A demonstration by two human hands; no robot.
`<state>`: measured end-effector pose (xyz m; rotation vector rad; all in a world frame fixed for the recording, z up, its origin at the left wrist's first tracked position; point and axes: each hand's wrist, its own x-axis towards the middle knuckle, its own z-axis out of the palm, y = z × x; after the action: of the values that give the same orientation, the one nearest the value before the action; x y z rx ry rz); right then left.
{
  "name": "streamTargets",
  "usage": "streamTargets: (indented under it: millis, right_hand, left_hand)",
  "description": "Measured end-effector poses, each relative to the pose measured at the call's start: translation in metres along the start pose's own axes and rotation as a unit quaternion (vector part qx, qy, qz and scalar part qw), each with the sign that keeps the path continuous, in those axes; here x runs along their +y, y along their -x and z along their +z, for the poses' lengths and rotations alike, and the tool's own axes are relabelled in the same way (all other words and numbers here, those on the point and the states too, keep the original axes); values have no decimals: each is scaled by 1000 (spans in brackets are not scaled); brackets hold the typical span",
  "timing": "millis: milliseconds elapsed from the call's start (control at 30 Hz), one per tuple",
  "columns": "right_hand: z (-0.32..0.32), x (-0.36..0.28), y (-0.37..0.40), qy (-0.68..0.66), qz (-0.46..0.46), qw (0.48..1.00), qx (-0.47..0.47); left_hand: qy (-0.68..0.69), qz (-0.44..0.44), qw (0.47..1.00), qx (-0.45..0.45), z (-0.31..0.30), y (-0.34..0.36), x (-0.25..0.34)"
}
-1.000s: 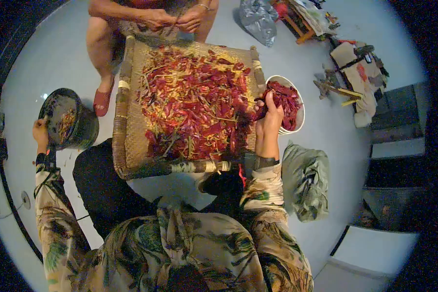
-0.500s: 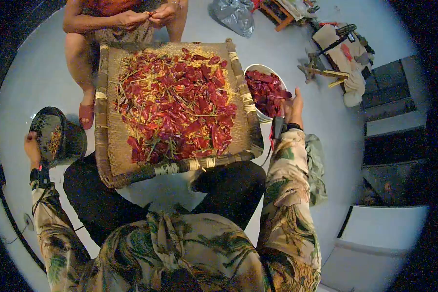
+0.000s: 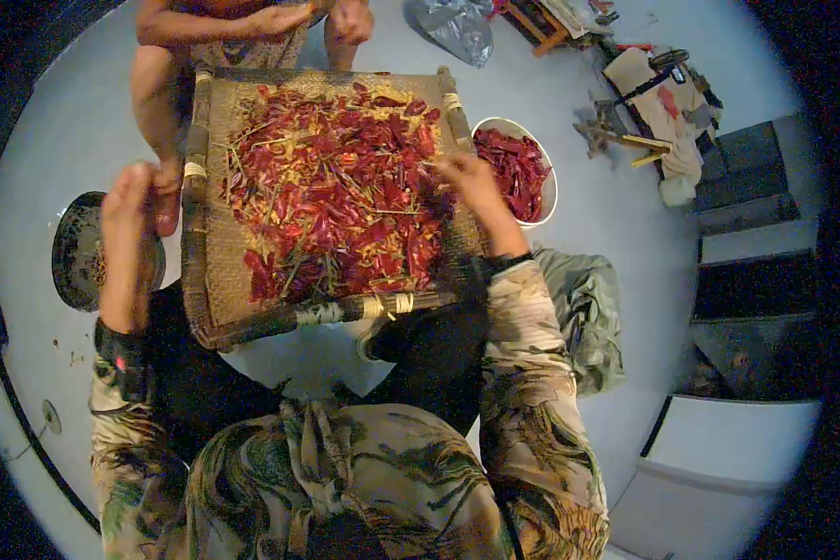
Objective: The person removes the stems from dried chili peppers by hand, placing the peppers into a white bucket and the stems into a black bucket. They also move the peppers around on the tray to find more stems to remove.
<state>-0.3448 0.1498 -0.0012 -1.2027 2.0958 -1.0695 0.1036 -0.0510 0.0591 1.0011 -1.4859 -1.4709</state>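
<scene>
A square woven tray [image 3: 217, 271] with a wooden rim rests on my knees, covered with dried red chili pieces [image 3: 345, 187], yellow seeds and stems. My right hand [image 3: 467, 182] is over the tray's right side, at the edge of the chilies; its fingers are blurred. My left hand [image 3: 129, 201] is raised left of the tray, beside a dark bucket [image 3: 75, 252], also smeared by motion. Whether either hand holds anything cannot be made out. A white bucket [image 3: 552, 191] full of red chili pieces stands right of the tray.
Another person [image 3: 159, 93] sits across the tray, hands above its far edge. A grey plastic bag [image 3: 453, 30] lies beyond. Green cloth [image 3: 583, 313] is by my right arm. Cloth-covered items and wooden pieces [image 3: 625, 140] are at the upper right.
My right hand has moved left from the white bucket to the tray. My left hand has moved right, away from the dark bucket's rim. The other person's hands have moved apart.
</scene>
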Motion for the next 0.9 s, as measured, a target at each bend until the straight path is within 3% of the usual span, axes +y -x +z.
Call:
streamTargets:
  millis: [33, 100, 200, 300, 333, 433, 467, 500, 567, 700, 900]
  right_hand:
    - [20, -15, 4, 42, -13, 998, -48]
    - [51, -18, 0, 207, -23, 975, -81]
    - [86, -22, -1, 436, 15, 899, -38]
    - [104, -9, -7, 414, 82, 906, -18]
    - [103, -9, 1, 398, 60, 915, 0]
    - [100, -16, 3, 96, 11, 994, 50]
    - [100, -18, 5, -20, 56, 998, 18]
    - [97, -36, 12, -136, 101, 985, -13]
    - [90, -77, 28, -361, 183, 912, -72]
    - [105, -100, 56, -493, 207, 842, -68]
    - [122, -100, 70, -568, 198, 796, -67]
  left_hand:
    - [4, -51, 998, -35, 17, 7, 8]
    - [64, 12, 997, -50, 65, 21, 10]
    - [90, -10, 987, -131, 104, 28, -2]
    - [112, -31, 977, -177, 124, 30, -38]
    - [90, -32, 978, -185, 127, 32, -45]
    - [35, -18, 980, -194, 131, 44, -52]
    - [7, 5, 981, -195, 133, 46, -56]
    - [-22, 28, 980, -197, 134, 48, -59]
    - [-32, 24, 979, -201, 140, 52, -46]
    - [-69, 88, 975, -191, 143, 55, -31]
    - [-45, 33, 980, -193, 146, 60, -24]
